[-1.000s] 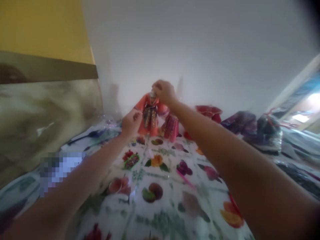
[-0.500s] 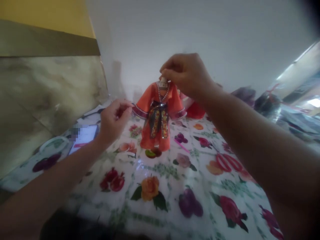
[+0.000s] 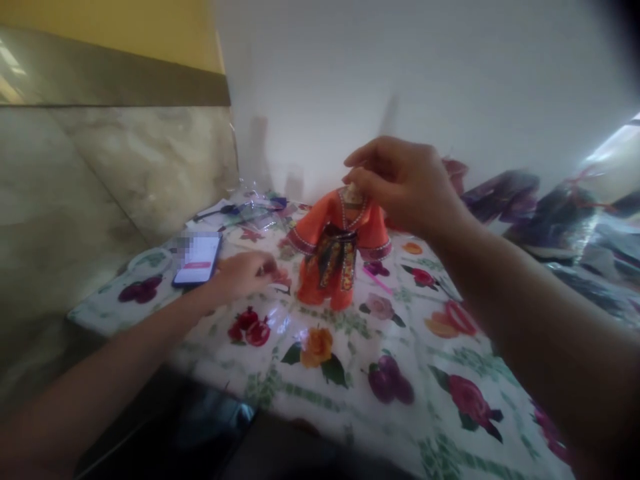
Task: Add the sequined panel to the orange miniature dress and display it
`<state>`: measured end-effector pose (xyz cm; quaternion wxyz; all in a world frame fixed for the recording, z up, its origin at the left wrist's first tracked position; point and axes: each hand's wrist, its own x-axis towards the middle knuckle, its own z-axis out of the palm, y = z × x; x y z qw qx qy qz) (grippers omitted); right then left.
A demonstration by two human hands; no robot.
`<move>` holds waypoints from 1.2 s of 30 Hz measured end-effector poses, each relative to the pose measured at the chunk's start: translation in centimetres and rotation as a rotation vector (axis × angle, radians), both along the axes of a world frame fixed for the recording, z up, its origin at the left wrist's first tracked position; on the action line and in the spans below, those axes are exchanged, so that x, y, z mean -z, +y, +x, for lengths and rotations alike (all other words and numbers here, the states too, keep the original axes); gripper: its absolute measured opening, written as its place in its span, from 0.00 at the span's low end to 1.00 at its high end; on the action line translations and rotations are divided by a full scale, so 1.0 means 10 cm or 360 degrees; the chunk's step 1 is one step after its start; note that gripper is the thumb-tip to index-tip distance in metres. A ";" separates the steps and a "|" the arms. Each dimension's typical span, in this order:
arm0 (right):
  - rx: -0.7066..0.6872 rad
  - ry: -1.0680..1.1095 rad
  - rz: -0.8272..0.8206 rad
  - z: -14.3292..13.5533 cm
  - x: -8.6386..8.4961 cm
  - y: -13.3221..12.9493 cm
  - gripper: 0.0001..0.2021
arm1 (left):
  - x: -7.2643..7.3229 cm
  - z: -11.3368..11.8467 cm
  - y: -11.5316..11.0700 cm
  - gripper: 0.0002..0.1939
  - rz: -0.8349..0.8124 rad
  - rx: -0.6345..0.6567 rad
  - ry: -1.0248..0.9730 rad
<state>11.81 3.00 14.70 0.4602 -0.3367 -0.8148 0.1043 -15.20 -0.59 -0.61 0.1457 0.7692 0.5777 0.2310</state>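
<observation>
A small orange robe outfit (image 3: 333, 257) with wide sleeves, beaded trim and a dark patterned sash stands upright on the table. My right hand (image 3: 405, 177) pinches its pale neck piece from above, and the fingers hide the top of it. Left of the outfit, low over the tablecloth, is my left hand (image 3: 245, 275). It is blurred, loosely curled and apart from the sleeve, with a gap between thumb and forefinger and nothing visible in it.
A phone (image 3: 199, 259) with a lit screen lies beside my left wrist. Clear plastic wrap (image 3: 260, 203) and a dark cable lie behind it. A pink stick (image 3: 379, 279) rests right of the outfit. Dark plastic-wrapped bundles (image 3: 560, 213) sit at the right. The floral tablecloth (image 3: 345, 360) covers the table.
My left hand has let go of the sleeve edge and dropped down to the tablecloth. The outfit stands nearer to me, my right hand still at its neck. The camera view has shifted.
</observation>
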 end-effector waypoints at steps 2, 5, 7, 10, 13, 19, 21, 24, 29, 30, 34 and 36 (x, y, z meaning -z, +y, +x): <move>-0.0013 -0.0002 0.0010 0.01 0.01 -0.04 0.06 | 0.04 -0.04 0.02 0.08 0.0000 -0.0026 0.0021; 0.0012 -0.0021 -0.0010 0.02 0.04 -0.09 0.06 | 0.01 -0.09 0.07 0.06 0.0018 -0.0068 0.0002; 0.0014 -0.0022 -0.0010 0.02 0.06 -0.10 0.07 | -0.04 -0.13 0.09 0.06 0.0034 -0.0104 -0.0011; 0.0005 -0.0015 0.0013 0.02 0.07 -0.11 0.07 | -0.06 -0.18 0.11 0.07 0.0025 -0.0115 0.0008; 0.0050 0.0017 0.0021 0.04 0.07 -0.12 0.07 | 0.02 -0.19 0.12 0.08 -0.0037 -0.0057 0.0075; 0.0104 0.0134 0.0021 0.18 0.08 -0.27 0.11 | 0.17 -0.06 0.14 0.09 -0.0091 -0.0001 0.0267; 0.0174 0.0184 0.0055 0.22 0.09 -0.39 0.12 | 0.17 -0.01 0.15 0.09 -0.0100 0.0008 0.0319; 0.0221 0.0256 0.0084 0.27 0.14 -0.64 0.15 | 0.16 0.03 0.16 0.08 -0.0123 0.0043 0.0348; 0.0259 0.0222 0.0042 0.34 0.39 -1.00 0.19 | 0.20 0.01 0.19 0.07 -0.0171 0.0043 0.0299; 0.0241 0.0196 0.0028 0.35 0.47 -1.04 0.19 | 0.20 -0.01 0.19 0.07 -0.0186 0.0039 0.0274; -0.0028 0.0078 -0.0193 0.34 0.85 -1.07 0.20 | 0.12 -0.07 0.16 0.08 -0.0295 0.0127 0.0120; -0.0144 0.0030 -0.0363 0.30 1.03 -1.05 0.20 | 0.01 -0.11 0.13 0.09 -0.0391 0.0294 -0.0016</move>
